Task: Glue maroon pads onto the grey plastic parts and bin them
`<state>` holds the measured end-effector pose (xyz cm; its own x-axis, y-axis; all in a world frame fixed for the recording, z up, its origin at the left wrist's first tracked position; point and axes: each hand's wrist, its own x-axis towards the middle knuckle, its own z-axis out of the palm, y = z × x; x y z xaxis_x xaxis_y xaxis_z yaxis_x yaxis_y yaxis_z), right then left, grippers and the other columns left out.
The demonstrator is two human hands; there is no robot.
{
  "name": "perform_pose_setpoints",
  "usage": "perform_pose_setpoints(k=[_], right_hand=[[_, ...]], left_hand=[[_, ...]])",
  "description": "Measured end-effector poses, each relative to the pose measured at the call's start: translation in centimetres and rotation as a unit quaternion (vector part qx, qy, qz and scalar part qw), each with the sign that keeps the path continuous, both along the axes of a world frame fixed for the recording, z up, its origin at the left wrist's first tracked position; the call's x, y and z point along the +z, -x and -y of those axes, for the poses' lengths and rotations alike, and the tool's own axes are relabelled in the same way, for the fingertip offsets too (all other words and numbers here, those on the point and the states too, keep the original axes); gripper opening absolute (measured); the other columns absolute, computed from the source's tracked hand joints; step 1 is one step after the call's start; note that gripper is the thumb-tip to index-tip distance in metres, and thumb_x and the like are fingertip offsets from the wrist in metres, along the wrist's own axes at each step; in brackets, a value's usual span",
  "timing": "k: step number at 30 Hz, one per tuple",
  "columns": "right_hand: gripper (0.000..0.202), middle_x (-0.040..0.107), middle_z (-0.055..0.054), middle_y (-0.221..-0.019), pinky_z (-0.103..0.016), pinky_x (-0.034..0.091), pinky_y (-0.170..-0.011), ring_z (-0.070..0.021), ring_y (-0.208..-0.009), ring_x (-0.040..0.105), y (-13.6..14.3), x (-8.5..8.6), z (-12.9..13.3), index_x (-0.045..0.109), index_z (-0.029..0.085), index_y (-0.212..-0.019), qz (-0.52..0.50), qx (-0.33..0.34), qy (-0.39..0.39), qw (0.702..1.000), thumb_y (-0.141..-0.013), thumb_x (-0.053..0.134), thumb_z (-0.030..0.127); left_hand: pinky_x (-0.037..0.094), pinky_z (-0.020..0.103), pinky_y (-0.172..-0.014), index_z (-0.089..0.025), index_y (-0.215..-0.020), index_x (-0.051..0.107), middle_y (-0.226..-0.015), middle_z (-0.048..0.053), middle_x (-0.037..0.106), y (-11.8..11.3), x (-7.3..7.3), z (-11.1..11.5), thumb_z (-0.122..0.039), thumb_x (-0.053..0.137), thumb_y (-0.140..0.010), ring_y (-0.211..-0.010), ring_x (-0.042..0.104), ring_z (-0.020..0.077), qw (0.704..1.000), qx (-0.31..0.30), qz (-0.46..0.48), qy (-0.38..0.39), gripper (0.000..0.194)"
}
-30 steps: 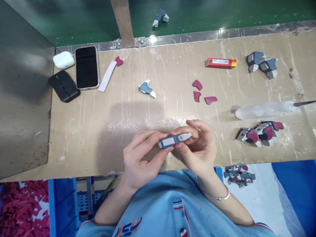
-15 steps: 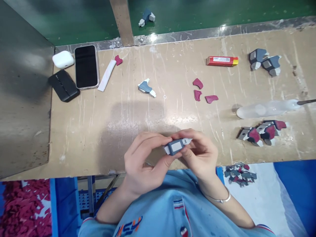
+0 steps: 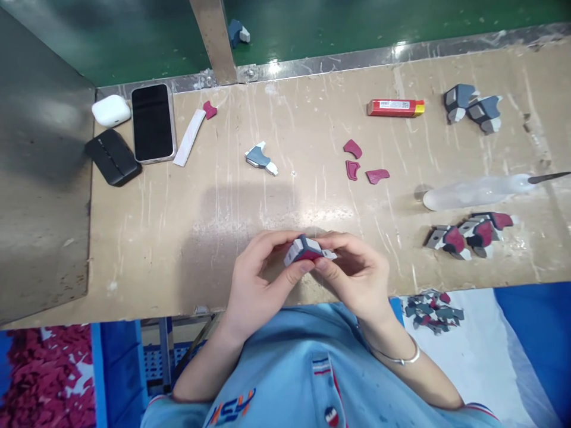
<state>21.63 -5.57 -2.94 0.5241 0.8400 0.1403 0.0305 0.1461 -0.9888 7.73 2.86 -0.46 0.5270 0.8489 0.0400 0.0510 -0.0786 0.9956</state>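
Clamping grey-and-maroon part (image 3: 305,245) between fingertips of left grip (image 3: 256,285) and right grip (image 3: 363,282); angling its maroon side (image 3: 309,254) toward shirt (image 3: 285,368); facing loose maroon pieces (image 3: 377,176) lying on counter (image 3: 143,249), ahead of right grip.

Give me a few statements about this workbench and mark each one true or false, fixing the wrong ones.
1. The left hand and right hand both hold one grey-and-maroon piece. True.
2. The bracelet is on the left wrist. False: the bracelet is on the right wrist.
3. The white strip lies beside the phone. True.
4. The translucent bottle stands upright. False: the bottle lies on its side.
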Motion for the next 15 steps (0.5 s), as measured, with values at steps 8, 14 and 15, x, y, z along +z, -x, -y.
perform_pose_setpoints(k=[8, 14, 15], right_hand=[[0.015, 0.083, -0.003, -0.087, -0.028, 0.065, -0.066, -0.0185, -0.077, 0.078, -0.5, 0.1, -0.1, 0.083, 0.028, -0.100, -0.037, 0.026, 0.033, 0.998, -0.091, 0.087, 0.039], [0.035, 0.074, 0.001, -0.067, -0.025, 0.058, -0.053, -0.0145, -0.056, 0.070, -0.6, 0.0, -0.3, 0.078, 0.024, -0.097, -0.170, 0.045, 0.075, 0.982, -0.090, 0.084, 0.058], [0.037, 0.073, 0.002, -0.067, -0.026, 0.059, -0.054, -0.0143, -0.057, 0.070, -0.7, 0.1, -0.3, 0.077, 0.024, -0.097, -0.177, 0.042, 0.078, 0.980, -0.089, 0.084, 0.059]], left_hand=[[0.066, 0.023, -0.082, -0.026, -0.105, 0.086, -0.102, 0.003, 0.085, 0.2, 0.3, -0.6, -0.024, 0.088, -0.089, -0.094, 0.081, 0.0172, 1.000, 0.006, -0.004, 0.002, 0.017], [0.066, 0.027, -0.075, -0.039, -0.153, 0.058, -0.132, 0.006, 0.070, 1.8, -0.4, -1.9, -0.045, 0.099, -0.075, -0.072, 0.070, 0.0106, 0.993, -0.115, -0.034, 0.012, 0.088], [0.066, 0.029, -0.079, -0.040, -0.156, 0.054, -0.137, 0.007, 0.067, 2.1, -0.4, -2.3, -0.048, 0.097, -0.077, -0.075, 0.070, 0.0117, 0.991, -0.112, -0.064, -0.045, 0.091]])
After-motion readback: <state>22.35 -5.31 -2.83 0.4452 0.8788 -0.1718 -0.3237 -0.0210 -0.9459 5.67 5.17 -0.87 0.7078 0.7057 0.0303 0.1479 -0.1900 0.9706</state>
